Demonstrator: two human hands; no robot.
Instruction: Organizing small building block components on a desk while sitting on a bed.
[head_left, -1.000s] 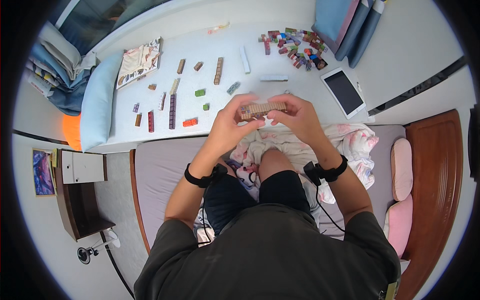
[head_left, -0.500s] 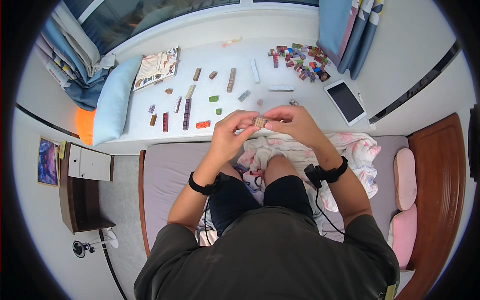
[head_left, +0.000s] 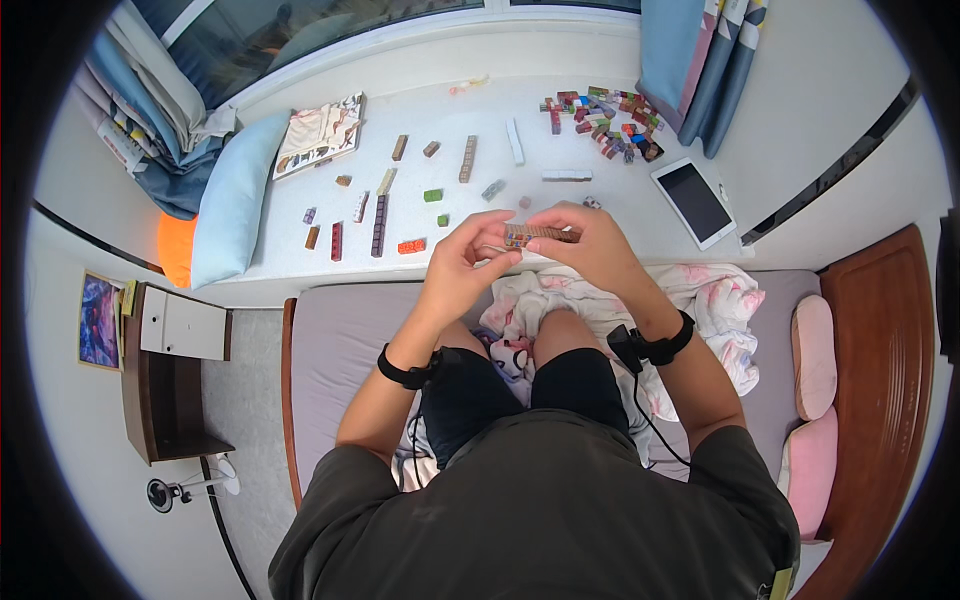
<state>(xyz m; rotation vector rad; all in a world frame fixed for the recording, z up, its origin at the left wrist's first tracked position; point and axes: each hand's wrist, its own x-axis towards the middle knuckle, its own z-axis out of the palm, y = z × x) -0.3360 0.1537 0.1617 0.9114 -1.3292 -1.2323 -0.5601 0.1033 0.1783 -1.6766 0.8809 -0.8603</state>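
Above my lap, at the near edge of the white ledge [head_left: 440, 290], I hold a short bar of small patterned cubes [head_left: 518, 236], brown along its length with a multicoloured face at the left end. My right hand [head_left: 592, 246] pinches it between thumb and fingers. The fingers and thumb of my left hand [head_left: 462, 262] close about its left end; the exact contact is partly hidden. Nearest on the ledge are an orange-red block [head_left: 411, 246], a green block [head_left: 443, 220] and a small pinkish cube [head_left: 525, 202].
Several cube rows stand apart on the ledge, including a dark purple row [head_left: 380, 225] and a brown row [head_left: 467, 158]. A pile of mixed cubes [head_left: 605, 115] and a white tablet [head_left: 693, 204] lie right. A blue pillow [head_left: 238, 205] and book [head_left: 320, 135] are left.
The bar in my hands has been turned, so its long brown side now shows towards the right hand. Both hands stay in nearly the same place; the view has shifted slightly.
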